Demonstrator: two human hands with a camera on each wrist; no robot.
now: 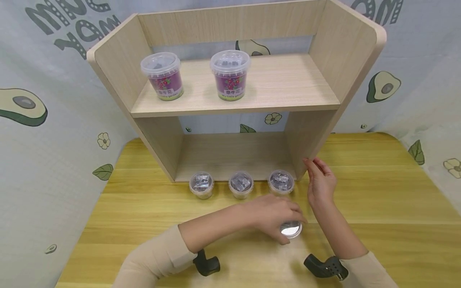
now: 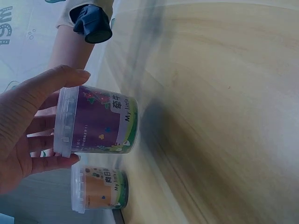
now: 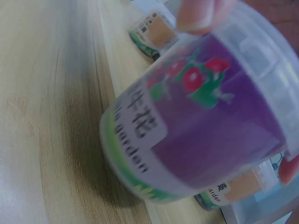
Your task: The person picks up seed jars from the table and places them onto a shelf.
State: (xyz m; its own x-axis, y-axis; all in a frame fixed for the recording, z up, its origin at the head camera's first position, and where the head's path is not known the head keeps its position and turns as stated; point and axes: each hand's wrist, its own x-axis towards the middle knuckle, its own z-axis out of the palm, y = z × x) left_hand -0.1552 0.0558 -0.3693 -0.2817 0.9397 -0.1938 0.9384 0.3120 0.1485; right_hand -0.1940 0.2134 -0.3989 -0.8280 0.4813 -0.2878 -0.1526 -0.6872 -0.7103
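Observation:
My left hand point(image 1: 273, 216) grips a clear-lidded plastic cup point(image 2: 105, 119) with a purple flower label by its rim, thumb on one side and fingers on the other. From above, mostly its lid shows; in the right wrist view the cup is tilted, close over the table beside its shadow. At the lower right corner of the wooden shelf point(image 1: 234, 108), my right hand point(image 1: 321, 184) has its fingertips against the side panel. An orange-labelled cup point(image 2: 100, 189) stands beyond the held one, one of three lined up along the shelf's front edge.
Two purple-labelled cups point(image 1: 166, 78) stand on the upper board, at its left and middle. Below it is the lower board point(image 1: 230, 152). The yellow wood table point(image 1: 378, 192) extends to both sides, with a patterned cloth point(image 1: 65, 160) around it.

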